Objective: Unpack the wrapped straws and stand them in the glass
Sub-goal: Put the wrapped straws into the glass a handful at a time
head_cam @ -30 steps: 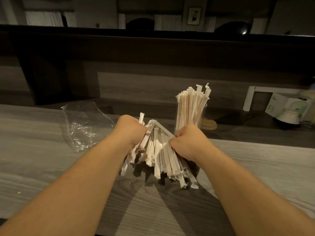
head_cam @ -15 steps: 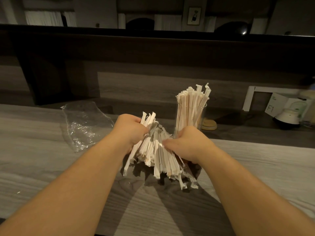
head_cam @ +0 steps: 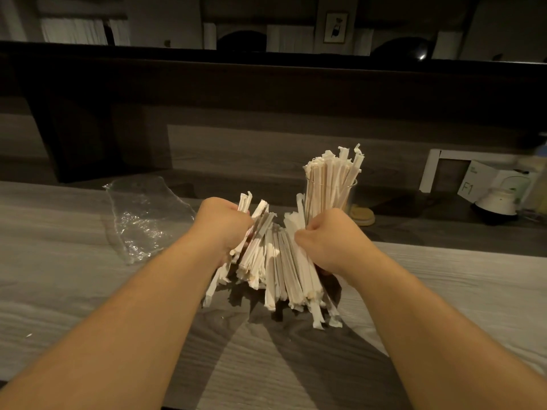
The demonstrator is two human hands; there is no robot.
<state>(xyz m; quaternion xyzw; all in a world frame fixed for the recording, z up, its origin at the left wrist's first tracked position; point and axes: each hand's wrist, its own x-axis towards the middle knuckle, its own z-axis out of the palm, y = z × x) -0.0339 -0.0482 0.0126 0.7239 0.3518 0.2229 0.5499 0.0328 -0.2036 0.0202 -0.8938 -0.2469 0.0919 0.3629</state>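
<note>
Head camera view, looking down on a long grey wood-grain counter (head_cam: 74,276). Two bare forearms reach forward over it. Both fists are closed around one loose bundle of white paper-wrapped straws (head_cam: 275,261), left hand (head_cam: 223,224) and right hand (head_cam: 328,236), tilted with lower ends splayed on the counter. Behind the right hand stands a clear glass (head_cam: 350,192), already crowded with upright straws. An empty crumpled clear plastic bag (head_cam: 142,220) lies left. Gathering seems under way; next, squaring the bundle and lifting it into the glass.

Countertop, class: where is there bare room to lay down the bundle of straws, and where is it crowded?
Bare wood lies on the countertop left of the plastic wrapper, and right of the right hand. It is crowded between the hands and by the glass.
</note>
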